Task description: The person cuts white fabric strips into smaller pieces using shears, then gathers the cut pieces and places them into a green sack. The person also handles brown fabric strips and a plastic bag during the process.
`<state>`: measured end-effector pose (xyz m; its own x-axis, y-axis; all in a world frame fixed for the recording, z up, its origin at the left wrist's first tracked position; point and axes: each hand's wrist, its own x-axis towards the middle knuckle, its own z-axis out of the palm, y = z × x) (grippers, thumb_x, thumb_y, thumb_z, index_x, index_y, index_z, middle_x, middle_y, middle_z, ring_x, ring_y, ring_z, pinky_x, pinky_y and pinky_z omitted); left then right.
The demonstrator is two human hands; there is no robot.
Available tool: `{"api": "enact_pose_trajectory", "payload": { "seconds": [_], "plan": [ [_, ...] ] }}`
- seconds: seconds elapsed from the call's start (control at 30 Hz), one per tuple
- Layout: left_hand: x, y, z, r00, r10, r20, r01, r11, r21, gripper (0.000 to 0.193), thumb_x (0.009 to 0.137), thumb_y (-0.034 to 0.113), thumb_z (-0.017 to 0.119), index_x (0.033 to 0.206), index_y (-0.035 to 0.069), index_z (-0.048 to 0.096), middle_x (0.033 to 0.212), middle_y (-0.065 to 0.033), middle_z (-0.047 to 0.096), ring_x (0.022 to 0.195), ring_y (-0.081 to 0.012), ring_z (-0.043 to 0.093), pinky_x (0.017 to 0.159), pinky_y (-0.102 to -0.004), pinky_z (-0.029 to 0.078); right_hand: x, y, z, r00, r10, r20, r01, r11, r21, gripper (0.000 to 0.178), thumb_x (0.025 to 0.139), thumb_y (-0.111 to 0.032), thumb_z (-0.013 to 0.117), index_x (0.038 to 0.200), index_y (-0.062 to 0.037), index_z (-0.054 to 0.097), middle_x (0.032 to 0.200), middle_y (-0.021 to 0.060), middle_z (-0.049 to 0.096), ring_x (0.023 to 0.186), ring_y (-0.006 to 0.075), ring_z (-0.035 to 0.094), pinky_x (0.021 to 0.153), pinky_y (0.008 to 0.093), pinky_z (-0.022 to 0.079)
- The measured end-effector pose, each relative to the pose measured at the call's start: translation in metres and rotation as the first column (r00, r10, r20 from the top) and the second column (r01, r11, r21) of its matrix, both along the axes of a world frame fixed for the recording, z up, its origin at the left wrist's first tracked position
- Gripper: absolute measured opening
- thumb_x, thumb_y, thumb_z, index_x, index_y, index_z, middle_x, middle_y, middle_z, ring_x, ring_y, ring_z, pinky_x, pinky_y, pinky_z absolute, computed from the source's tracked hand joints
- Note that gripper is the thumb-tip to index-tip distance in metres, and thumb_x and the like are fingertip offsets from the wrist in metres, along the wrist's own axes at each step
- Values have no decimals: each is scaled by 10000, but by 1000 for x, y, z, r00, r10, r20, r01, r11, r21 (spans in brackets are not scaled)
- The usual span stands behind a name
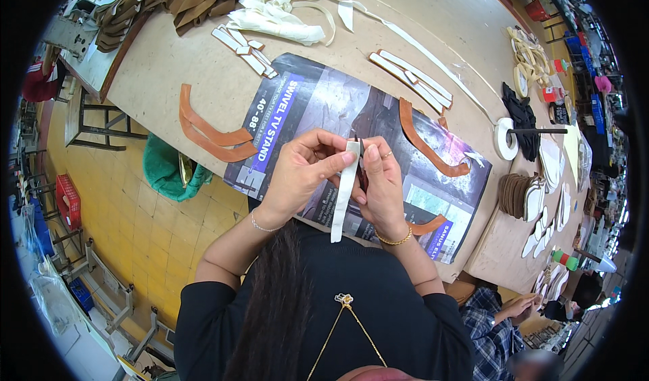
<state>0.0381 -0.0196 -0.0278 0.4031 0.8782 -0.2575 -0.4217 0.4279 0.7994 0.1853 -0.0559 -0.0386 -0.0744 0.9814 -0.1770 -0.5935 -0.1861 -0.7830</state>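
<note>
- Strip [343,202], white and narrow, hangs in front of the person's dark shirt [378,279], its upper end pinched at the fingertips.
- I see the left hand [307,168] with its grip narrow, thumb laid flat on the strip near the top.
- The right hand [380,181] has its grip closed around a slim dark tool [362,171], point upward, just beside the strip; its exact kind I cannot tell.
- Below both hands I make out a printed cardboard sheet [324,93] lying on the desk [176,63].
- Curved orange-brown bands lie about: a pair [233,154] over the sheet's left edge, one [420,147] to the right, another [429,225] near the right wrist.
- Farther back on my view of the desk are brown-edged white pieces [412,80], a smaller pile [247,53] of similar ones and a heap of pale cloth [280,24].
- At right stands a white tape roll [502,139].
</note>
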Motion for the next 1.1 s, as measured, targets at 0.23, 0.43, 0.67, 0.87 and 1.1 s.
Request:
{"api": "enact_pose_trajectory", "payload": {
  "seconds": [0.23,0.43,0.67,0.87,1.1],
  "plan": [
    [-1,0,0,1000,-18,5,18,1000,-22,146,891,50,685,1010,7,611,918,-66,666,796,-98,632,632,-216,537,-1,0,1,1000,-6,-1,6,1000,-18,283,1027,-309,500,1057,-28,526,764,43,591,432,23,375,373,167,275],
    [-1,2,-3,999,51,2,-51,998,-35,140,895,54,681,1002,13,601,908,-73,664,765,-105,632,605,-219,531,-3,-2,-10,993,-31,118,37,998,-56,298,945,-285,658,1055,-36,535,796,7,594,561,11,454,485,159,352],
    [-14,25,-29,975,121,-188,-104,990,99,180,921,172,684,937,-2,642,761,-57,656,655,-72,600,550,-214,489,10,10,-13,884,110,454,-45,987,-151,239,878,-236,749,881,-35,618,744,-52,566,667,7,469,571,183,382],
    [-22,121,-37,796,307,-522,-84,909,407,226,914,199,663,915,-24,704,822,-71,671,678,-137,613,634,-248,504,32,40,-35,809,6,588,72,991,-109,177,918,-191,697,963,-43,612,747,-74,552,591,-17,418,504,162,311],
    [-22,293,-72,281,666,-691,350,600,720,212,823,94,644,1010,39,728,984,-181,671,880,-302,652,796,-389,508,34,42,-43,724,46,688,63,989,-132,211,888,-165,705,988,15,660,845,-15,643,763,42,540,698,215,461]
  ]
}}
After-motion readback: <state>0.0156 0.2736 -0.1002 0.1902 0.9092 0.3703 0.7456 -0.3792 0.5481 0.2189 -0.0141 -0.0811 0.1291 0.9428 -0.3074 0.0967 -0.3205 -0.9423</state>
